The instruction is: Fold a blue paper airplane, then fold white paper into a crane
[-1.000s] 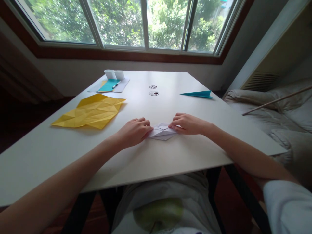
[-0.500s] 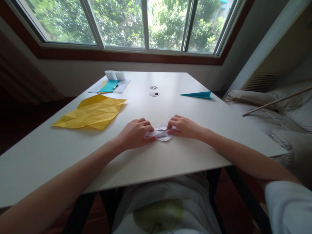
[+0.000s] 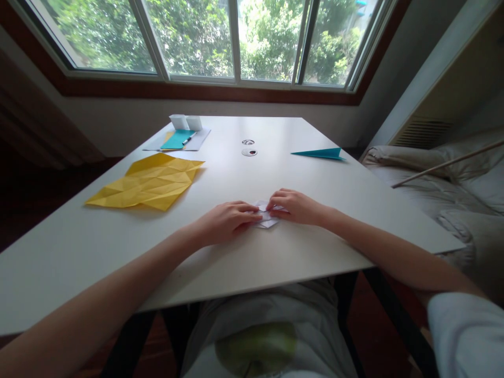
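Note:
A small folded piece of white paper (image 3: 268,222) lies on the table near its front edge, between my hands. My left hand (image 3: 226,220) lies over its left part, fingers stretched out and pressing on the paper from above; its thumb is mostly hidden. On the right side, the thumb and bent fingers of my right hand (image 3: 297,206) are closed on the paper. Both hands cover much of the folds, so the full shape does not show.
A creased yellow sheet (image 3: 149,181) lies to the left. Further back are blue paper (image 3: 177,139), a pen (image 3: 189,138) and white folded pieces (image 3: 186,122). A blue paper dart (image 3: 321,153) rests at the right, with round table inserts (image 3: 249,152) in the middle.
My left hand has slid to the right over the white paper, and its fingers have straightened. The right hand has barely shifted and keeps its grip.

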The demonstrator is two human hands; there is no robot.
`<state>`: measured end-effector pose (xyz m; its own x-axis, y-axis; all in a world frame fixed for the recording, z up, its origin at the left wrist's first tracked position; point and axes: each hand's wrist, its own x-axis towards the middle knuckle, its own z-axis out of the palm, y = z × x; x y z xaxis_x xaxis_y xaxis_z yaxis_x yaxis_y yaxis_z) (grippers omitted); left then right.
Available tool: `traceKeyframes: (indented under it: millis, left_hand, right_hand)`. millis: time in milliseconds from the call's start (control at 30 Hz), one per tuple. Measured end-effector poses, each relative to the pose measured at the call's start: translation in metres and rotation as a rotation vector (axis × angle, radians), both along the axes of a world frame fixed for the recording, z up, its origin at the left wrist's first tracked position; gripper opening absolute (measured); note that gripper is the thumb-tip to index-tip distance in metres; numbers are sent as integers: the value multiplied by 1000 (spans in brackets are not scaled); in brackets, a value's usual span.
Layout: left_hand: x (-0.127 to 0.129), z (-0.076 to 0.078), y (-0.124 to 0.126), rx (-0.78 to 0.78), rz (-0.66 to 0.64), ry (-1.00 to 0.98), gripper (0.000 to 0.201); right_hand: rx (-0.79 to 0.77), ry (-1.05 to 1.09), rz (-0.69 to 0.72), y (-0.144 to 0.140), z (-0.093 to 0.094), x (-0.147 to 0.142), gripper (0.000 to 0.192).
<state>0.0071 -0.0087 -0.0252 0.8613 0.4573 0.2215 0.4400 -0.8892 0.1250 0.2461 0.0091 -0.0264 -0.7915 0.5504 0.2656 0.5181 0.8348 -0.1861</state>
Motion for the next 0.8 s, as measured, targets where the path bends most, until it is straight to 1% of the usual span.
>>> traceKeyframes:
  millis: [133,233,367,467,567,667,800]
  left_hand:
    - [-4,2,2,-18,-30,19,34]
    - [-7,3,4,-30,-39,43,35]
    - [-9,2,4,38,-46,47,33]
    - [-8,0,3,127,-40,72,34]
    - [-7,0,1,176,-30,94,34]
    - [-5,3,0,154,-32,107,33]
    - [-3,8,-2,114,-26,110,34]
  right_hand:
    - [-23,-45,102,0,3,3,24]
    - [-62,-62,188,0,7,6,24]
    - [-71,-72,221,1,10,7,30]
    - [-5,-102,224,0,11,6,31]
    - [125,-136,222,-2,9,5,28]
    - [245,-143,236,-2,4,3,23]
    - [299,-121,197,0,-3,1,22]
